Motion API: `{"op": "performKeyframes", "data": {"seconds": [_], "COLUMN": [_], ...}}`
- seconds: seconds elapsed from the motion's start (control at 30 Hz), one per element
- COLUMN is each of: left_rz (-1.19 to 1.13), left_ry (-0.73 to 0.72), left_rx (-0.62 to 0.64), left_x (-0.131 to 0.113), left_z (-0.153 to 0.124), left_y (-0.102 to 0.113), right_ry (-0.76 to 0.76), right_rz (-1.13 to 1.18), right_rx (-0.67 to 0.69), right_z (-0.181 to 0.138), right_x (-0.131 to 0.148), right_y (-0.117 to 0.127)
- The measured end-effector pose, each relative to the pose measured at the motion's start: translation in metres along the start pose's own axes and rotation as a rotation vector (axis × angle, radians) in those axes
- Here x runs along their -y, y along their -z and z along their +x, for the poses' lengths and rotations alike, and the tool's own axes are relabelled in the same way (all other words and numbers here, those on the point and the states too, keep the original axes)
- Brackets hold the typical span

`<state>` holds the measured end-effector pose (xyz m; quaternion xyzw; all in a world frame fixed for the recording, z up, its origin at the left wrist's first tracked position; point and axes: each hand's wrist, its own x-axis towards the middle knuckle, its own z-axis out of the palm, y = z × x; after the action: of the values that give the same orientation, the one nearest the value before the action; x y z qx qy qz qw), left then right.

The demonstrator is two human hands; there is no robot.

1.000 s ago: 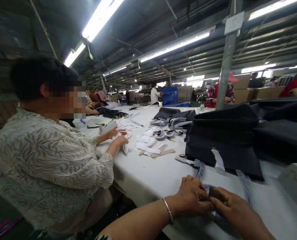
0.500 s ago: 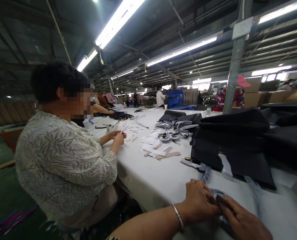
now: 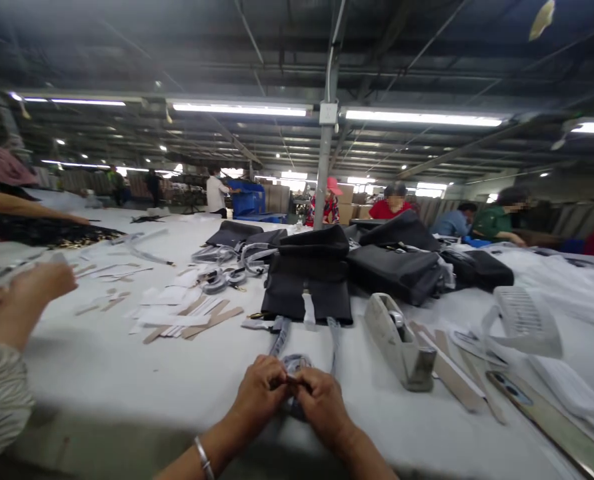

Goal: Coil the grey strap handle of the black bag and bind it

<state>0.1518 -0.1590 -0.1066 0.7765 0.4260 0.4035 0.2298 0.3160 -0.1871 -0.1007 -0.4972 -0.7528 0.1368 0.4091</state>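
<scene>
At the table's front edge, my left hand (image 3: 263,389) and my right hand (image 3: 323,402) meet, fingers curled and thumbs together. Pinched between them is a small flat strip (image 3: 291,378), mostly covered by my fingers, so its kind is unclear. Just behind and below lies a coiled strap in clear plastic (image 3: 297,363), partly hidden by my hands. Wrapped straps (image 3: 333,343) run toward my hands from a black bag (image 3: 304,277) standing in front of me. A white paper tab (image 3: 309,310) hangs on the bag's front.
Right of my hands stand a tape dispenser (image 3: 399,343), cardboard strips (image 3: 449,373) and a phone (image 3: 551,420). Paper strips (image 3: 187,313) lie left, with wrapped straps behind. More black bags (image 3: 397,270) are at the back right. A co-worker's hand (image 3: 47,280) is at far left.
My view has swung right, so the co-worker has mostly left the frame at left and the dispenser and phone appear. Both my hands stay together on the small strip.
</scene>
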Motion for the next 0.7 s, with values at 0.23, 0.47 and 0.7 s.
{"op": "performKeyframes", "data": {"seconds": [0.23, 0.47, 0.7], "left_rz": [-0.053, -0.076, -0.072], "left_ry": [-0.008, -0.06, -0.035], "left_rx": [0.063, 0.065, 0.124], "left_x": [0.001, 0.01, 0.005], "left_z": [0.0, -0.001, -0.002], "left_y": [0.005, 0.001, 0.004], "right_ry": [0.072, 0.153, 0.133], "right_rz": [0.064, 0.031, -0.042], "right_rx": [-0.006, -0.047, -0.04], "right_z": [-0.004, -0.007, -0.009], "right_x": [-0.008, -0.015, -0.008], "right_y": [-0.002, -0.008, -0.006]}}
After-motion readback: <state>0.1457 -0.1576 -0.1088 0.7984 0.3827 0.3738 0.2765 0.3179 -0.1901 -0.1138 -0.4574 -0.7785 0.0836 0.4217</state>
